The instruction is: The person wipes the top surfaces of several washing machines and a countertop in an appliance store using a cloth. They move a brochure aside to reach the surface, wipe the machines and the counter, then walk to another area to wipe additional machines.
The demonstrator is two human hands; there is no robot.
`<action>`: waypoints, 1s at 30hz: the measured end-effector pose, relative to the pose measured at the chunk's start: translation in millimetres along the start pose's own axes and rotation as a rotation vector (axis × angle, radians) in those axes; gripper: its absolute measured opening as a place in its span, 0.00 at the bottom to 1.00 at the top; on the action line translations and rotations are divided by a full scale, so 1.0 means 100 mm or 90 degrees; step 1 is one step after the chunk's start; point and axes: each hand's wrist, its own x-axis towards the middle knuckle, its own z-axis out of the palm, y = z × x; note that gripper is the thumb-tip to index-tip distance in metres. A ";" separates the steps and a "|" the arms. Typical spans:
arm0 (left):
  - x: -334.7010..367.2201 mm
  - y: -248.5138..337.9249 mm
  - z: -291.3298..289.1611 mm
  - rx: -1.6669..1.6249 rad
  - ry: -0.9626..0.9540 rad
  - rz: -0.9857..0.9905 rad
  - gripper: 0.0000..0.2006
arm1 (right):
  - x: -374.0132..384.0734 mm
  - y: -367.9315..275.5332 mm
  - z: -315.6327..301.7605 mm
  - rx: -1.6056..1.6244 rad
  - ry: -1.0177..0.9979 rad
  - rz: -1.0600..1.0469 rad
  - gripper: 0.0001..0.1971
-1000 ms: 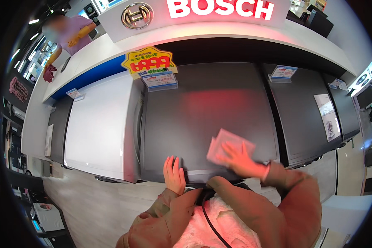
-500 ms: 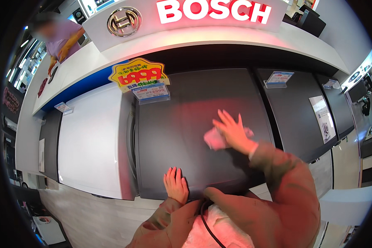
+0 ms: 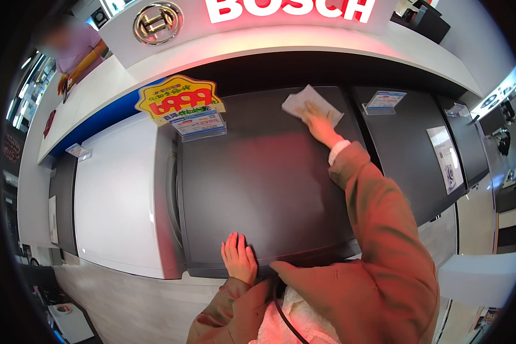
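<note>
My right hand (image 3: 320,125) presses a pale whitish cloth (image 3: 329,109) against the far right part of a dark grey appliance top (image 3: 258,172). The cloth lies spread out beneath the fingers and palm, its edges showing beyond them. At the near edge of the same top, my left hand (image 3: 239,259) rests flat with its fingers stretched out and nothing in it. A reddish glow reflects off the dark surface between the hands.
A yellow price sign (image 3: 178,98) and a clear card stand (image 3: 199,125) sit at the top's far left corner. A white appliance (image 3: 117,195) stands left, another dark appliance (image 3: 407,155) right. Behind runs a white counter (image 3: 269,50), with a person (image 3: 77,51) at its left end.
My right hand has moved the cloth from the middle right to the far edge, where it lies more spread out. My left hand stays at the near edge.
</note>
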 end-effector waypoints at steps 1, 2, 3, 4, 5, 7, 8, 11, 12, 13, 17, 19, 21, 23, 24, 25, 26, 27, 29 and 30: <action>0.00 0.00 0.00 0.006 -0.001 0.008 0.17 | -0.29 -0.10 -0.15 0.015 -0.041 -0.027 0.20; 0.00 0.01 0.00 0.010 -0.003 0.017 0.17 | -0.62 -0.16 -0.29 0.037 -0.071 -0.060 0.20; -0.01 0.01 0.01 0.009 -0.009 0.024 0.18 | -0.98 -0.22 -0.43 0.058 -0.099 -0.090 0.20; 0.00 0.00 0.02 0.009 -0.014 0.034 0.18 | -1.35 -0.29 -0.59 0.042 -0.142 -0.097 0.20; 0.00 -0.02 0.03 0.009 -0.020 0.044 0.18 | -1.73 -0.39 -0.75 0.028 -0.185 -0.103 0.21; -0.01 -0.07 0.06 0.000 -0.038 0.059 0.19 | -2.49 -0.57 -1.08 0.018 -0.261 -0.111 0.23; -0.03 -0.07 0.07 0.003 -0.040 0.059 0.19 | -2.86 -0.59 -1.14 0.030 -0.270 -0.102 0.23; -0.03 -0.06 0.06 -0.001 -0.064 0.062 0.20 | -3.68 -0.79 -1.16 -0.009 -0.192 -0.060 0.26; -0.03 -0.06 0.06 -0.002 -0.067 0.062 0.20 | -3.78 -0.85 -1.12 -0.035 -0.177 -0.031 0.27; -0.02 -0.07 0.05 -0.001 -0.069 0.063 0.20 | -3.82 -0.94 -1.06 -0.059 -0.158 -0.001 0.28; -0.02 -0.05 0.04 -0.013 -0.082 0.066 0.19 | -3.71 -0.74 -0.96 -0.097 -0.133 -0.052 0.30; -0.03 -0.05 0.02 -0.015 -0.079 0.060 0.19 | -3.34 -0.54 -0.98 -0.063 -0.178 -0.080 0.30; -0.01 -0.02 0.03 -0.022 -0.071 0.060 0.19 | -2.82 -0.41 -1.09 -0.060 -0.194 -0.118 0.30; -0.02 -0.03 0.03 -0.016 -0.054 0.053 0.18 | -2.35 -0.26 -0.90 -0.116 -0.164 -0.146 0.27; -0.03 -0.04 0.03 -0.019 -0.048 0.051 0.18 | -2.07 -0.18 -0.80 -0.091 -0.160 -0.126 0.28; -0.03 -0.03 0.03 -0.019 -0.041 0.046 0.18 | -1.76 -0.14 -0.75 -0.067 -0.142 -0.107 0.27; -0.03 -0.03 0.01 -0.012 -0.030 0.036 0.17 | -1.46 -0.12 -0.66 -0.062 -0.097 -0.086 0.26; -0.02 -0.01 -0.02 -0.013 -0.033 0.031 0.17 | -1.16 0.03 -0.51 -0.087 -0.046 -0.083 0.23; 0.00 0.04 -0.07 -0.010 -0.034 0.017 0.17 | -0.51 0.21 -0.31 -0.130 -0.025 0.003 0.24; 0.03 0.07 -0.07 -0.012 -0.029 0.015 0.17 | -0.25 0.33 -0.22 -0.115 0.001 0.073 0.25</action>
